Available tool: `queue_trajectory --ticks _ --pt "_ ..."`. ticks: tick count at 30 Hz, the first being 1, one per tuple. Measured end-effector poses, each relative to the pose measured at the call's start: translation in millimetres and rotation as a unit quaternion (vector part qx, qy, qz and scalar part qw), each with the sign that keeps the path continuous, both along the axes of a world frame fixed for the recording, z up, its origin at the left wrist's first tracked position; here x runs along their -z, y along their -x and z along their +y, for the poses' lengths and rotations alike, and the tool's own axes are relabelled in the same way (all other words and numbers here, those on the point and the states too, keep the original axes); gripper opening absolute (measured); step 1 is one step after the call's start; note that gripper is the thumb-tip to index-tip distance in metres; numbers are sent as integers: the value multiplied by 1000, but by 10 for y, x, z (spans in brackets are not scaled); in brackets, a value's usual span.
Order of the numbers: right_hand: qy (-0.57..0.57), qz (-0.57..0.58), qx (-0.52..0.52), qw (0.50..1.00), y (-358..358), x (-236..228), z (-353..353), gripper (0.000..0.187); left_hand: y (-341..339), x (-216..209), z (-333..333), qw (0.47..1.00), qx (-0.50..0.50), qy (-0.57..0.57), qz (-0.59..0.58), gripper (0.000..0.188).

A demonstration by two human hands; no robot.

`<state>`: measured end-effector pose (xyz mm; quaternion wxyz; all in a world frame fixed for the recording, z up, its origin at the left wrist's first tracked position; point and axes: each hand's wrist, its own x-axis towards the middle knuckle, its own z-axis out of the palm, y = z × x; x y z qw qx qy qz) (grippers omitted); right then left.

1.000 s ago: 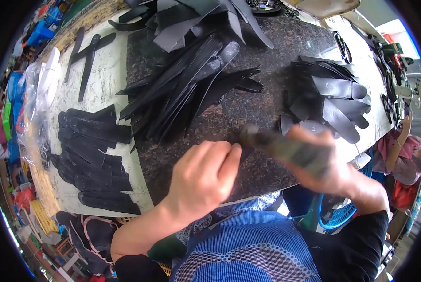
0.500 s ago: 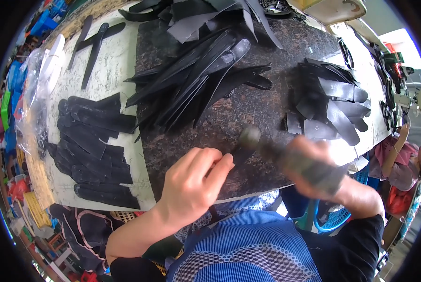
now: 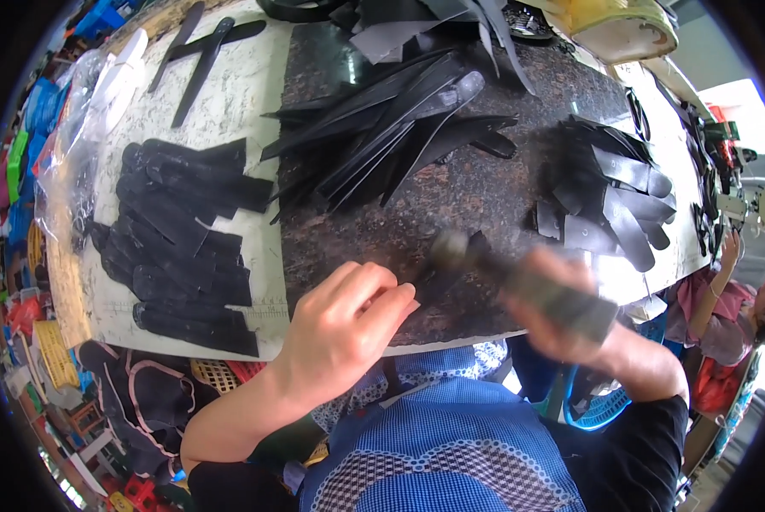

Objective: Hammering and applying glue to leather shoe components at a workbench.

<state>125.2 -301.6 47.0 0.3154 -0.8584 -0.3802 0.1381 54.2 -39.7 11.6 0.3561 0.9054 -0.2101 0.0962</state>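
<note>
My left hand point(image 3: 340, 320) has its fingers pinched on a narrow black strip point(image 3: 438, 288), which looks like leather and lies on a dark speckled stone slab point(image 3: 502, 200). Blurred by motion, my right hand point(image 3: 549, 303) is closed around the handle of a hammer point(image 3: 449, 249). The hammer's rounded head is over the strip, just beyond my left fingertips. Whether it touches the strip I cannot tell. Beyond my hands a loose heap of long black strips point(image 3: 400, 115) lies on the slab.
Overlapping black pieces point(image 3: 182, 235) lie left of the slab, and shinier ones point(image 3: 613, 200) to its right. Dark sheets point(image 3: 408, 26) and a yellowish container point(image 3: 626, 30) stand at the far side. Another person point(image 3: 728, 299) sits at the right. A blue basket point(image 3: 600, 411) is below the table edge.
The whole view has shifted slightly, so the piles appear farther right. My left hand keeps its pinch on the strip; the hammer remains over it, still blurred.
</note>
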Motion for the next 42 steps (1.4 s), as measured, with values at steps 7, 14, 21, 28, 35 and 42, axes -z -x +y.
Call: queue_trajectory --ticks 7,14,21,28,35,42 --pt "47 -102 -45 993 -16 95 45 25 -9 -57 142 996 8 47 71 22" --pt "-51 126 182 974 -81 -23 124 10 -97 72 131 997 9 78 12 15" --pt "-55 -9 60 997 -83 7 85 3 -175 -104 139 993 47 36 105 32" --pt "-45 -44 -54 997 -88 140 72 19 4 -59 106 998 -3 22 63 31" --pt "-51 -9 -94 994 -15 170 148 25 77 -36 204 998 -14 39 54 27" --pt "-48 25 -107 993 4 79 253 20 206 -65 263 997 -19 33 62 26"
